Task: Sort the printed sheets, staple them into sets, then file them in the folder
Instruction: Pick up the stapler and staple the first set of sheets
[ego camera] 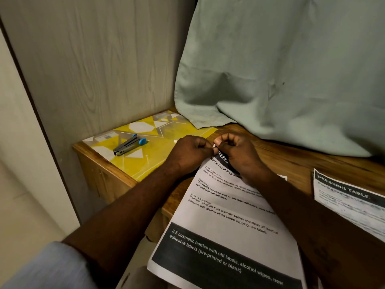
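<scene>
Wooden desk (302, 163), green curtain (281, 69), stapler (128, 145), printed sheets (225, 224)

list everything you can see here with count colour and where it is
stapler: one, grey with blue ends, on the folder
folder: one, yellow with white shapes, table's left end
held sheets: one set, white with black bands, overhanging the table's near edge
other sheet: one, white with black header, table's right
table: one, brown wood, centre and right
curtain: one, pale green, hanging behind the table
panel: one, grey wood grain, back left
left hand: one, pinching the held sheets' top corner
right hand: one, pinching the same corner
</scene>
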